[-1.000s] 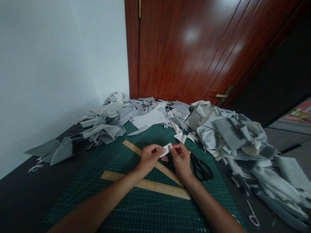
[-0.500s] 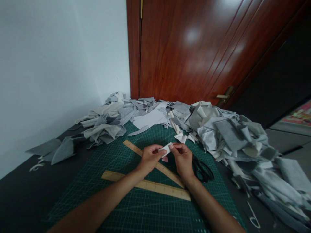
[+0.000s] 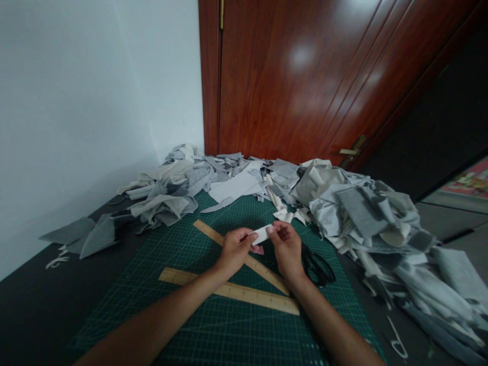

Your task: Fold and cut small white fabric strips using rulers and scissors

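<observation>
Behind both hands stands a dark red wooden door [image 3: 305, 76], and heaps of grey and white fabric scraps [image 3: 362, 213] lie beyond them and to the right. Under them is a green gridded cutting mat [image 3: 213, 325] with two crossed wooden rulers [image 3: 232, 291] — black scissors [image 3: 316, 267] just right of the right hand [image 3: 287, 249]. Left hand [image 3: 234, 249] and right hand pinch a small white fabric piece [image 3: 261, 234] between them.

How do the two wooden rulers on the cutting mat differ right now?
The near ruler lies almost crosswise and is fully visible; the far ruler runs diagonally, and the left hand covers its middle. The far ruler's lower end meets the near ruler by the right wrist. Both are pale wood, flat on the green mat.
</observation>
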A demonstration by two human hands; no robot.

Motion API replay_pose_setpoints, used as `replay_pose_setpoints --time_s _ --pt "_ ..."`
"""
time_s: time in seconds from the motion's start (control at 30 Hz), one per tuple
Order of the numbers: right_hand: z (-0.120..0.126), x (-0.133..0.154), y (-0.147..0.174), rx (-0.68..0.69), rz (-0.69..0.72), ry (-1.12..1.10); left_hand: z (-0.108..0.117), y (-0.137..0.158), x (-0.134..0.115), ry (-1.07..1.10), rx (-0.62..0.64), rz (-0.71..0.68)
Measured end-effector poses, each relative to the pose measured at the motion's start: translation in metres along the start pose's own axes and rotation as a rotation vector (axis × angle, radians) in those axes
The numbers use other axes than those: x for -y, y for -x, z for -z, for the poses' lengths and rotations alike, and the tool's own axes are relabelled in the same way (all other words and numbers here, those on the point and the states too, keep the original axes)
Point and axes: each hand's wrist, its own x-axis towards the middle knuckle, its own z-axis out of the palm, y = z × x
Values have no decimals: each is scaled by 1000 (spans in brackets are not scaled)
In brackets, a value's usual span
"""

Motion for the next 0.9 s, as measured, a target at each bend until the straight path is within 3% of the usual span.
replay_pose_setpoints --time_s 0.17,0.53,0.7,0.9 --pt "3 -4 -1 51 -14 71 2 0 -1 -76 -69 -50" --pt "-6 11 22 57 251 453 3 7 -7 -258 -140 -151" --pt "-9 -2 29 168 148 325 3 11 -9 -292 -112 -193" --pt "-13 0 30 161 38 194 3 11 -11 -227 -68 -178"
